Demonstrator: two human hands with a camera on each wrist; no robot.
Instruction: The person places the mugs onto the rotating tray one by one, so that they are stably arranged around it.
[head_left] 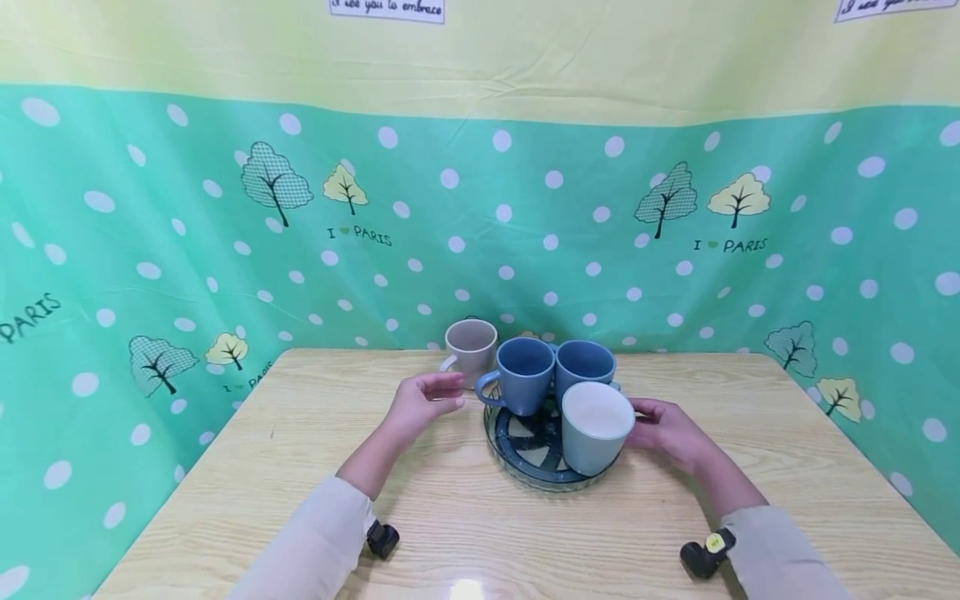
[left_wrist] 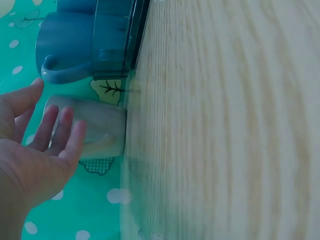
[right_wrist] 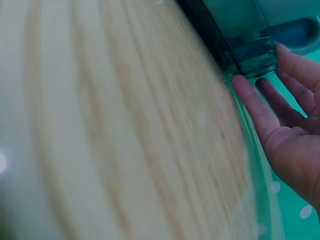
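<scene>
On the table stands a round dark glass tray [head_left: 517, 477] with a spoked pattern on its base. Two blue mugs [head_left: 527, 390] and a pale grey-green cup [head_left: 595, 446] stand on it. Just behind the tray's left side is a light greyish mug [head_left: 474, 363] with its handle to the left. My left hand [head_left: 422, 407] hovers beside that mug's handle, fingers loosely extended and nothing in them. My right hand [head_left: 667, 433] is at the tray's right side, partly behind the pale cup. In the right wrist view its extended fingertips [right_wrist: 242, 82] are right at the glass wall.
A pale wood-grain table [head_left: 465, 533] lies under everything. Close behind its far edge hangs a green and yellow cloth [head_left: 420, 275] with white dots and printed trees. Small black devices [head_left: 382, 540] are strapped to both wrists.
</scene>
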